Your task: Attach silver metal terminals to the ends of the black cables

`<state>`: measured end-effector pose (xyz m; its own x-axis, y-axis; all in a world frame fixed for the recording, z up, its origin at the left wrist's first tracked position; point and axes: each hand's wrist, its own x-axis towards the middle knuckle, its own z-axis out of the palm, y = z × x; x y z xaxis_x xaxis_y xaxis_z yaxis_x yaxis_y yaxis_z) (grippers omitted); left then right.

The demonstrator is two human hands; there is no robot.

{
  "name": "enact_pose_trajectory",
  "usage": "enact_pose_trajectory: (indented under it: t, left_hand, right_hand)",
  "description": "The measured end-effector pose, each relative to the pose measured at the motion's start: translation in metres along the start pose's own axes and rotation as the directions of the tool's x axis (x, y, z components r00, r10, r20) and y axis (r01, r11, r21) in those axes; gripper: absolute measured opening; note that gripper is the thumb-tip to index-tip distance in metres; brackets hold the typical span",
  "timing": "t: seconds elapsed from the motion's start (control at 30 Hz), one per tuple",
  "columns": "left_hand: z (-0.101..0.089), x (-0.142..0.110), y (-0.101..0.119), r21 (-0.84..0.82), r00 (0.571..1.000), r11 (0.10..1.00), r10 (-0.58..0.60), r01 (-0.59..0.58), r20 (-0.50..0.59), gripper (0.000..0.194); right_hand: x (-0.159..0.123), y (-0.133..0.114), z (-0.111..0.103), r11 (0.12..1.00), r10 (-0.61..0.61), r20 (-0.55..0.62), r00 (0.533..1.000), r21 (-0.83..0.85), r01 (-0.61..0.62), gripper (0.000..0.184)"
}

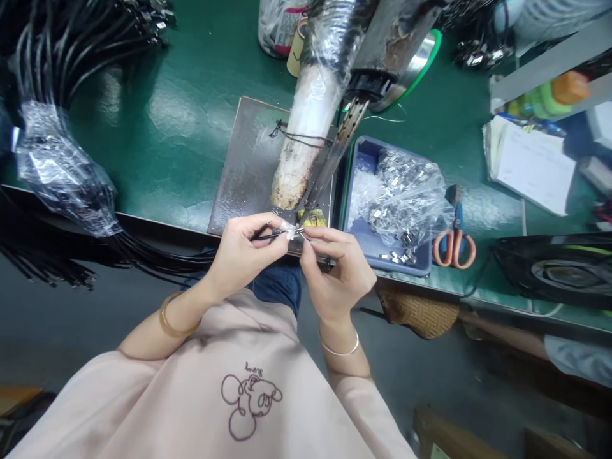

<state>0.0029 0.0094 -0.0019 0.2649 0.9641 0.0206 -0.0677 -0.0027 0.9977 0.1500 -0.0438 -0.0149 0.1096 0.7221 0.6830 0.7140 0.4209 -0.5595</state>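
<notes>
My left hand [243, 248] is closed near the table's front edge, thumb and forefinger pinching a black cable [268, 236] close to its end. White wrapping covers a fingertip of that hand. Facing it, my right hand [337, 264] is closed in a pinch on a small metal piece [300, 231] at the cable's tip; its exact kind is too small to make out. Just above the fingers, a rod-like tool with a perforated metal barrel [351, 124] slants down to a yellow scrap [314, 217]. A worn white tube [306, 127] runs beside it.
A blue tray [421, 269] with bagged small metal parts stands right of the dark plate [248, 153]. Orange-handled scissors [454, 239] lie beside it. A plastic-wrapped cable bundle [62, 166] hangs over the left edge. Farther right are papers [533, 162] and another person's arm [507, 335].
</notes>
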Motion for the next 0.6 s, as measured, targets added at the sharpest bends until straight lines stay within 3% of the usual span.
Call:
enact_pose_trajectory:
  t: [0.6]
  left_hand:
    - [-0.0047, 0.0048, 0.0066, 0.038, 0.998, 0.999, -0.023, 0.021, 0.053, 0.012]
  right_hand:
    - [0.0025, 0.0039, -0.0004, 0.999, 0.003, 0.011, 1.000, 0.032, -0.003, 0.020]
